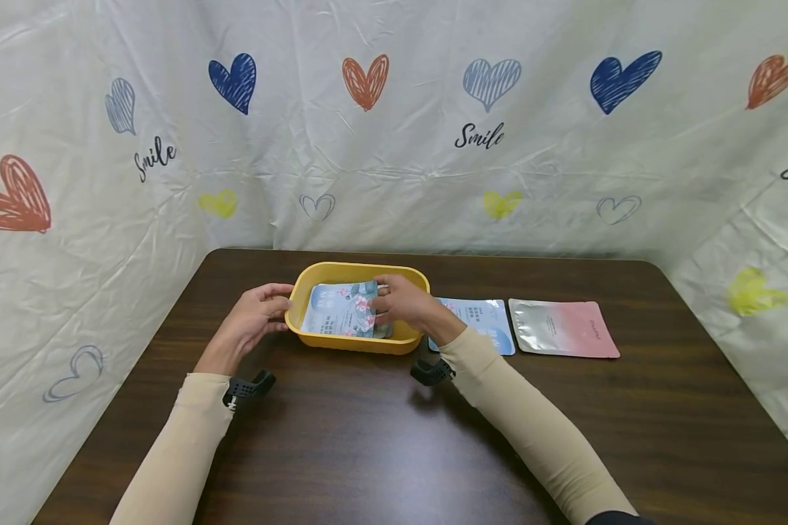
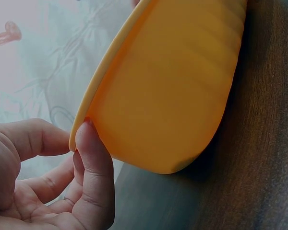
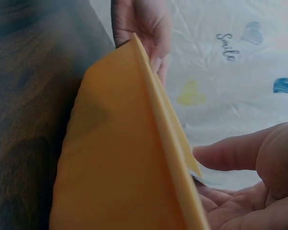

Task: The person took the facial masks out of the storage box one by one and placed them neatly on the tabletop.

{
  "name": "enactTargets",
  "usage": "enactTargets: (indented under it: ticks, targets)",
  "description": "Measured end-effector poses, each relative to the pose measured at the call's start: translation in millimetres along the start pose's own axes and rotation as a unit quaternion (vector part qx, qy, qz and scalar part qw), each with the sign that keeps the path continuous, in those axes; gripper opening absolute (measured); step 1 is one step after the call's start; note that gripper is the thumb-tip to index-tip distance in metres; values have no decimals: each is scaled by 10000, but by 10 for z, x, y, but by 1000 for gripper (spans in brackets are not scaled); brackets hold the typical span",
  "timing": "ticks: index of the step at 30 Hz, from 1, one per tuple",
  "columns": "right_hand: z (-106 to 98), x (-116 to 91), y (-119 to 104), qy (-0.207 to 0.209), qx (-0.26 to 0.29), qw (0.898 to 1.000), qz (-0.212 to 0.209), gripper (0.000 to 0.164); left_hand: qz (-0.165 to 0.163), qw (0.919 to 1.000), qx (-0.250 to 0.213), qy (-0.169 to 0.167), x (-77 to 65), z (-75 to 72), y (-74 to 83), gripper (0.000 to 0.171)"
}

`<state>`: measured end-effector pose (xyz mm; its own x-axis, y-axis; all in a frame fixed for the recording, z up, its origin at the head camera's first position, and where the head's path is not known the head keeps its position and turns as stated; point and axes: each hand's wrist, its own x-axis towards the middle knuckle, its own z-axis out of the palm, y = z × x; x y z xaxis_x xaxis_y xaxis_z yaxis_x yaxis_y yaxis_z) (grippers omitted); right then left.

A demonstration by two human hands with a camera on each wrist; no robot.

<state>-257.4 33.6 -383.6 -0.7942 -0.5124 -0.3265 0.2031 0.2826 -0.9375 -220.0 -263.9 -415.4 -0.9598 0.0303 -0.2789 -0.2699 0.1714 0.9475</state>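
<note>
A yellow plastic basket (image 1: pixel 351 345) rests on the table with a light-blue floral sheet mask packet (image 1: pixel 337 310) lying in it. At the basket's left end, my left hand (image 1: pixel 252 319) pinches the rim between thumb and finger, seen closely in the left wrist view. My right hand (image 1: pixel 408 302) reaches over the right side into the basket and holds the packet's right edge. In the right wrist view, the thumb of the right hand (image 3: pixel 249 177) is above a thin silvery edge; the basket wall (image 3: pixel 115 143) hides most of the packet. Another packet edge shows beneath it.
Right of the basket lie another blue sheet mask packet (image 1: pixel 479 321), partly behind my right wrist, and a pink and silver packet (image 1: pixel 563 328). The dark wooden table (image 1: pixel 341 437) meets a white curtain (image 1: pixel 407 160) printed with hearts at its back edge.
</note>
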Motion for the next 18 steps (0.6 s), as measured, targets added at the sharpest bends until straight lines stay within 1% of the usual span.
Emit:
enactTargets:
  ticks: [2, 4, 6, 8, 12, 18]
  targets:
    - [13, 15, 5, -33, -46, 10000, 32, 59, 17, 10000, -18, -2, 5, 2, -2, 46]
    - [24, 29, 11, -80, -76, 9999, 47, 51, 13, 10000, -39, 17, 9, 3, -6, 46]
    - [32, 46, 25, -166, -111, 9998, -4, 44, 25, 10000, -21, -9, 9, 3, -11, 48]
    - [37, 59, 39, -261, -72, 9996, -46, 39, -15, 10000, -61, 35, 8, 7, -15, 46]
    - [36, 82, 57, -412, 42, 9990, -154, 35, 3, 10000, -72, 27, 2, 7, -17, 47]
    - [-14, 80, 49, -406, 125, 9986, -313, 36, 44, 10000, -70, 26, 3, -1, -9, 46]
